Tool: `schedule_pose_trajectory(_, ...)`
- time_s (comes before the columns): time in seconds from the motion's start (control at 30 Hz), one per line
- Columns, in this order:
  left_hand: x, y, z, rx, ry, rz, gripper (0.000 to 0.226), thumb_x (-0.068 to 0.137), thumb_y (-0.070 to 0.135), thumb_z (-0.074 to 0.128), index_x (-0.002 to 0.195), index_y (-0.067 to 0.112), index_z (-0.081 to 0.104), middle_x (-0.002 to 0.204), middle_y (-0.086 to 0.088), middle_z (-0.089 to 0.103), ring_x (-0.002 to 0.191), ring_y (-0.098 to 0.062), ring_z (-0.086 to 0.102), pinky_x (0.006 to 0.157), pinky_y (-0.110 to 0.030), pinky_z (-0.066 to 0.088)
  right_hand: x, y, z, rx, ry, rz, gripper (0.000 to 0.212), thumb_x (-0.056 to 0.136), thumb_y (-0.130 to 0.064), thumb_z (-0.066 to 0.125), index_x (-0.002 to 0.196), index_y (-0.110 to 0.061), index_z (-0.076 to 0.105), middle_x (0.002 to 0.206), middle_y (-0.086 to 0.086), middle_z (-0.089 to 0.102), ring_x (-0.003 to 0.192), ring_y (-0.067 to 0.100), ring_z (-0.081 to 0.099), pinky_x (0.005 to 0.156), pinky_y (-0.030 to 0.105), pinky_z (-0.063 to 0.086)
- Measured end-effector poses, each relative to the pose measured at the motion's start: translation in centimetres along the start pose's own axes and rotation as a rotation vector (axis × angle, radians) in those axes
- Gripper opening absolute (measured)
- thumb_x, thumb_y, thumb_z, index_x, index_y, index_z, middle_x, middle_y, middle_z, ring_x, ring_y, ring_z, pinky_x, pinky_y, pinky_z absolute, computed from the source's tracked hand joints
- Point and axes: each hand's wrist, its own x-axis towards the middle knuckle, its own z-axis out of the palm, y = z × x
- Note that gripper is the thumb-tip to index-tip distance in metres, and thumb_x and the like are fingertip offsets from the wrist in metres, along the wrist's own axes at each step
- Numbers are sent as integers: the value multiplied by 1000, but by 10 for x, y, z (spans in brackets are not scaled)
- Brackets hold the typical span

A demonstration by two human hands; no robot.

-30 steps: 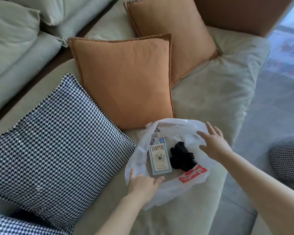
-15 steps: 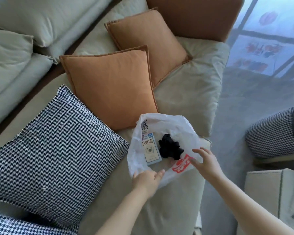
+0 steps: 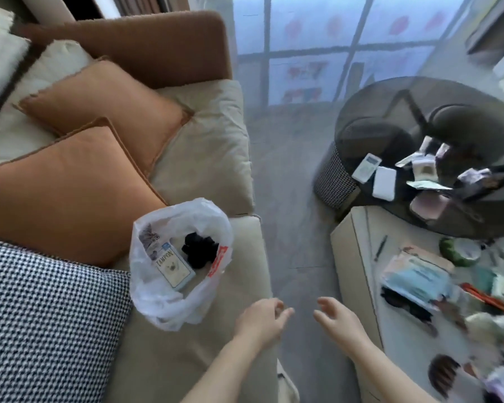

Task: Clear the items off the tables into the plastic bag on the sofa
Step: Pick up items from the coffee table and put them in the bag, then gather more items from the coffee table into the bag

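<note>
- Hovering at 6 o'clock, our left grip (image 3: 261, 321) hangs over the sofa's (image 3: 216, 158) front edge, fingers loosely curled, holding nothing and touching nothing.
- Our right grip (image 3: 339, 322) floats just beside it over the floor, fingers relaxed and narrowly spread, also holding nothing.
- At 9 o'clock from our hands, the plastic bag (image 3: 169, 303) sits on the sofa seat with its mouth gaping; inside lie a tampon box (image 3: 175, 266) and a black bundle (image 3: 200, 253), side by side.
- At 3 o'clock, a pale surface (image 3: 358, 274) carries blurred clutter.
- At 1 o'clock, a round dark glass surface (image 3: 390, 97) carries small white boxes and packets.
</note>
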Motion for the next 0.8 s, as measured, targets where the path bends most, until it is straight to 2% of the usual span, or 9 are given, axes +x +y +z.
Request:
schedule_pose_trajectory(0.17,-15,56,65,38,-48,78,40,91,56,46,116,28,62,117,7,66,110,-13,59,88,-26,45,-40,84,-19,130,36,62,33,90,-24,61,121,-16,58,118,0,64,105,10,59,92,22,43)
schedule_pose_trajectory(0.33,-59,103,137,143,-103,132,36,91,51,46,113,28,63,116,7,66,110,-13,59,85,-25,44,-104,169,-34,233,83,120,32,91,-23,58,122,-16,57,118,1,63,107,13,58,93,26,45)
schedule_pose_trajectory(0.57,-91,174,232,211,-195,182,29,93,44,49,111,28,64,114,9,67,109,-11,60,89,-23,45,-179,290,-59,393,202,314,32,92,-21,56,123,-15,58,120,1,63,109,14,58,89,23,43)
schedule_pose_trajectory(0.7,-85,197,280,253,-280,188,27,93,42,51,110,26,64,111,10,68,102,-9,62,82,-21,45,-196,356,-59,479,255,444,32,93,-22,54,125,-18,56,124,-1,61,111,13,56,84,21,41)
schedule_pose_trajectory(0.8,-64,207,312,282,-317,188,28,93,42,51,113,27,63,114,11,67,97,-8,63,77,-20,46,-194,399,-51,551,286,528,31,93,-23,54,123,-18,56,123,-1,61,103,12,56,84,23,43)
